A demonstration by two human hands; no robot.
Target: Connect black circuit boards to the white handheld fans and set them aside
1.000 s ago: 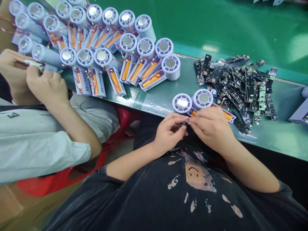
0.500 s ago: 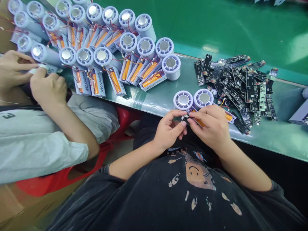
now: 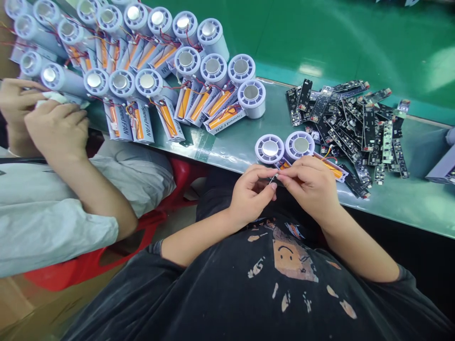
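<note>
The pile of circuit boards (image 3: 355, 123) lies loose on the green counter (image 3: 227, 147), its dark strips crossing one another at many angles. Just in front of the pile and to its left, at the near edge of the counter, the person's two hands meet. The left hand (image 3: 250, 196) is half curled, with thumb and forefinger closed on a small part (image 3: 273, 179), thin and seen almost edge-on. The right hand (image 3: 313, 184), nearer the pile, is bent over with thumb and forefinger pinched on the upper end of that same part; whether a plug sits there too is too small to tell.

Immediately left of the pile stand two pale purple fans, a left fan (image 3: 269, 148) and a right fan (image 3: 300, 144), each with a round silver disc on top. An orange battery (image 3: 334, 168) shows in a handle between the right hand and the pile.

Well to the left of the pile are rows of fans (image 3: 147, 82) with red wires. Farther left from the pile, a co-worker's hands (image 3: 60, 130) hold something white (image 3: 53, 97). To the pile's right sits a purple casing (image 3: 442, 166).
</note>
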